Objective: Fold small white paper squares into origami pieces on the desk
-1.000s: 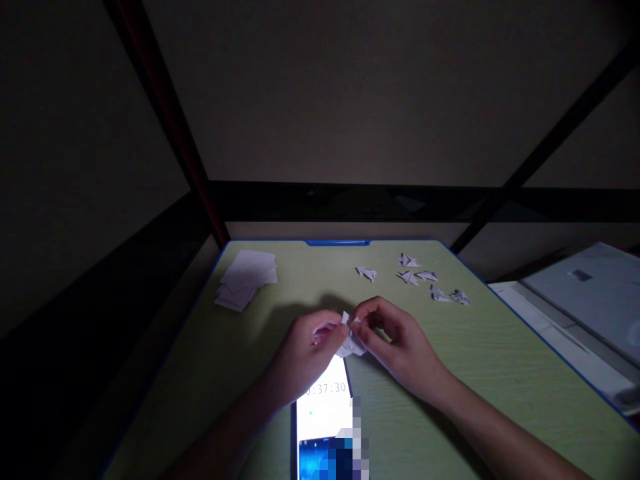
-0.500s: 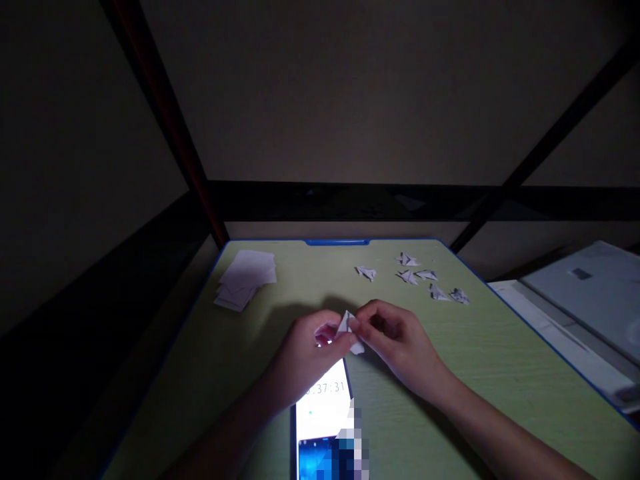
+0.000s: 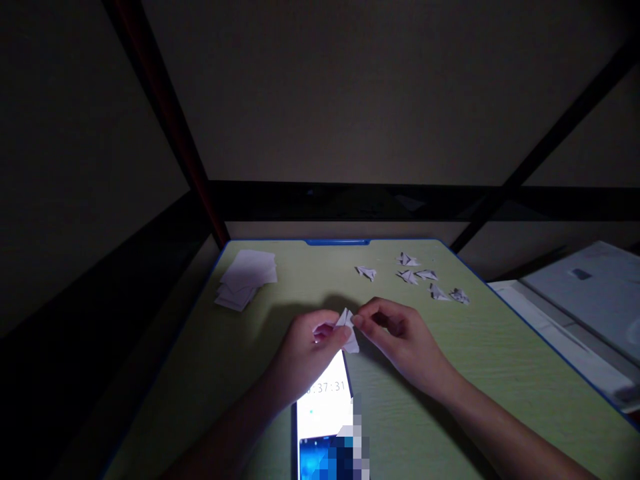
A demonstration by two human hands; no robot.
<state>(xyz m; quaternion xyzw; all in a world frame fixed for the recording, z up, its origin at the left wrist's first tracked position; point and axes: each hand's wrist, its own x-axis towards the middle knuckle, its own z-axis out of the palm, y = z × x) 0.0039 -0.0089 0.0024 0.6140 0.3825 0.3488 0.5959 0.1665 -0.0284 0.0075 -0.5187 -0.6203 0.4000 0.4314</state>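
Observation:
A small folded piece of white paper (image 3: 352, 343) with a pointed top is held up over the table, just above the far end of a lit phone (image 3: 325, 400). My left hand (image 3: 313, 343) pinches it between thumb and fingers. From the other side, my right hand (image 3: 393, 330) is closed, thumb and forefinger pressed together at the paper's right edge. Its other fingers curl inward. The paper's back and part of its middle are hidden by my left thumb and fingers.
White paper sheets (image 3: 249, 270) lie stacked at the table's far left. Several small folded paper figures (image 3: 408, 276) are spread at the far right. The green table (image 3: 465, 353) has a blue rim. Beyond its right edge sits a pale flat case (image 3: 590, 287).
My right thumb and forefinger have shifted slightly off the paper's middle to its right edge, showing more of its front. My left hand keeps its hold.

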